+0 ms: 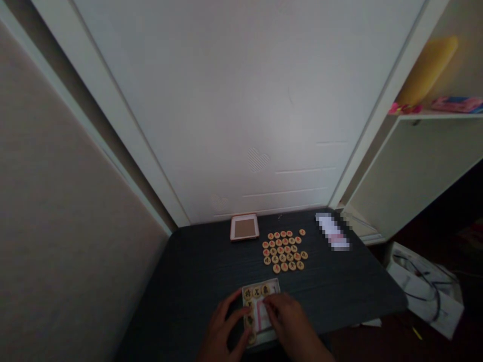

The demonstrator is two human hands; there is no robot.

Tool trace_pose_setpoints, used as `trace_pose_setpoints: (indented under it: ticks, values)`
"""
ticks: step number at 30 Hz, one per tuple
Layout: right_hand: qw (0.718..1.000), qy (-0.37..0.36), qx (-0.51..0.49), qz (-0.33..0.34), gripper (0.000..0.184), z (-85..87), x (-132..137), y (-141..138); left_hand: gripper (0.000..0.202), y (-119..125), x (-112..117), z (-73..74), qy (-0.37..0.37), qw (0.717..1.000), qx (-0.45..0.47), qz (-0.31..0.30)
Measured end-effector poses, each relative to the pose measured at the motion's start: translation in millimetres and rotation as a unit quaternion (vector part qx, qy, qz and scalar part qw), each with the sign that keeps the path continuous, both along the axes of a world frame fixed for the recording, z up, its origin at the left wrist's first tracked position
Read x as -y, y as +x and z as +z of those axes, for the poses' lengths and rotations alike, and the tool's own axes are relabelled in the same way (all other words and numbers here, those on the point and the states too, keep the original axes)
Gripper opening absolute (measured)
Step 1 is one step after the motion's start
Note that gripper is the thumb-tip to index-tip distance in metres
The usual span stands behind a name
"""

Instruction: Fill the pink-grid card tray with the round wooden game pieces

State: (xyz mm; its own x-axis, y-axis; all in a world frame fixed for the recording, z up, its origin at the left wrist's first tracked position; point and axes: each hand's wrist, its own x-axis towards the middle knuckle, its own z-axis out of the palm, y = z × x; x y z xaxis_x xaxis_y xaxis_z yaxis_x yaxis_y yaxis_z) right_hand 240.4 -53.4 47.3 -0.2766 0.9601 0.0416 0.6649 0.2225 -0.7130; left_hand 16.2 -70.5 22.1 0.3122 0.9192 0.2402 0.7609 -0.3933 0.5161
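Note:
A shallow white box (268, 336) lies near the table's front edge. Round wooden Chinese chess pieces (257, 291) with dark characters line its far side and its left side. A pink and white paper (259, 315) shows on the box's floor. My left hand (226, 327) is at the box's left edge with its fingers apart, fingertips touching the rim and the left row of pieces. Over the right half of the box, my right hand (289, 319) has thumb and fingers pinched together. Whatever is between those fingertips is hidden.
Several loose chess pieces (280, 250), red and dark lettered, lie in rough rows beyond the box. A box lid (244, 227) rests at the back by the white panel (241, 125). A blurred-out item (332, 231) is at the back right. A white container with cables (426, 286) stands lower right.

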Motion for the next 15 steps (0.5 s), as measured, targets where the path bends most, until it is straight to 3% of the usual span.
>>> trace_pose_setpoints:
  ticks: [4, 8, 15]
  values:
    - [0.992, 0.078, 0.092, 0.045, 0.029, 1.1, 1, 11, 0.031, 13, -6, 4.0, 0.005, 1.0, -0.012, 0.009]
    - [0.981, 0.095, 0.151, 0.071, 0.024, -7.7, 1, 11, 0.025, 16, -10, -1.5, 0.027, 0.999, -0.017, -0.005]
    - [0.991, 0.109, 0.071, 0.033, 0.033, -17.9, 6, 22, 0.032, 8, -10, -13.8, 0.05, 0.999, -0.015, -0.015]
